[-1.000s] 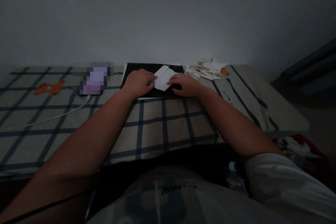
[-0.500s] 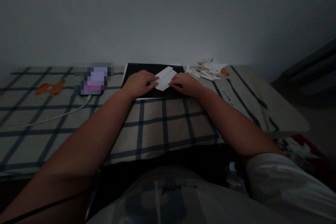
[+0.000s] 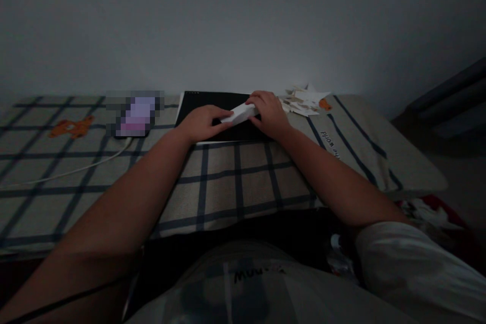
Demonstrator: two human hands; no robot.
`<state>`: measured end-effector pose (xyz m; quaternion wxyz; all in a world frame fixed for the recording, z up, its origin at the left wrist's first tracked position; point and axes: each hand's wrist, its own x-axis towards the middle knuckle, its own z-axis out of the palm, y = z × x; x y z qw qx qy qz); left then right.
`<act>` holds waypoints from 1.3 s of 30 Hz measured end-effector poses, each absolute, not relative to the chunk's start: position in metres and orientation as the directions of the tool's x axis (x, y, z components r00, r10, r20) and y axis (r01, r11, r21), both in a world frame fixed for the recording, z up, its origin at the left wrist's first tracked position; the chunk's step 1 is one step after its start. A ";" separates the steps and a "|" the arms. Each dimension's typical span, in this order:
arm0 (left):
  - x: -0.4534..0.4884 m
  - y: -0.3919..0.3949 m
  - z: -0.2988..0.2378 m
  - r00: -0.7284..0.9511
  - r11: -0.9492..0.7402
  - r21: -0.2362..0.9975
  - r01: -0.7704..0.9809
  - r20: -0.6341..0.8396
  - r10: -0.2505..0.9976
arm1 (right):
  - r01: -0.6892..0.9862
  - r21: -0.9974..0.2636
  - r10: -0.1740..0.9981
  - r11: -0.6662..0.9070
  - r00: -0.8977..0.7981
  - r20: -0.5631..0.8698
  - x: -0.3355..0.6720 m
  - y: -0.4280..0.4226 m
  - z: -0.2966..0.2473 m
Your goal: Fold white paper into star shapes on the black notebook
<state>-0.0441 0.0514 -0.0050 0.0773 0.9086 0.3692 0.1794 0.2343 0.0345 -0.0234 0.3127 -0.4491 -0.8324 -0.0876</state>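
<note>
A folded white paper (image 3: 240,113) lies on a black board (image 3: 207,102) that rests on the checked cloth near the wall. My left hand (image 3: 201,122) lies on the board with its fingers pressed on the paper's left end. My right hand (image 3: 269,112) has its fingers curled over the paper's right end, lifting that side so the paper stands tilted. Most of the paper's right part is hidden under my right fingers.
A pile of torn paper scraps (image 3: 301,101) sits right of the board. A blurred phone-like object (image 3: 134,113) with a white cable (image 3: 68,172) lies to the left. The checked cloth (image 3: 235,182) has an orange bear print (image 3: 72,127). A wall rises just behind.
My right hand moved up and over the paper's right side, folding or lifting it, so the flat white sheet now looks narrower and tilted. My left hand stayed put.
</note>
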 end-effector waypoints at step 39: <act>-0.046 0.059 -0.012 0.320 -0.492 0.685 0.538 0.374 0.870 | 0.758 -0.312 0.769 0.572 -0.364 0.525 0.251 0.042 -0.016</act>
